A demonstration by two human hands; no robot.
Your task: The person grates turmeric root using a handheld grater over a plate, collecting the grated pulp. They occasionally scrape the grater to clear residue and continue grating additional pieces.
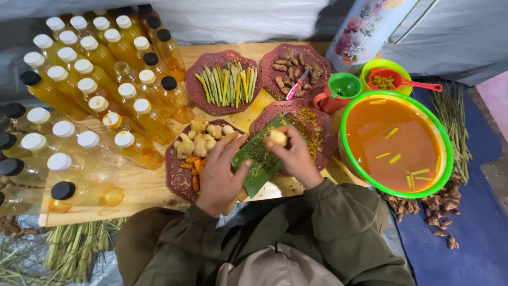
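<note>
My left hand point(221, 172) grips the lower edge of a green flat grater point(258, 159) that leans over a maroon plate point(324, 123) holding yellow gratings. My right hand point(295, 153) holds a small pale piece of root point(277, 137) against the grater's upper face. Next to my left hand, another maroon plate point(175, 175) carries ginger pieces point(199, 142) and orange root bits.
Many capped bottles of yellow liquid point(95, 85) fill the left of the wooden board. Plates of lemongrass sticks point(227, 82) and brown roots point(294, 69) lie behind. A green basin of orange liquid point(394, 143), a red mug point(338, 91), a flowered flask point(365, 29) stand right.
</note>
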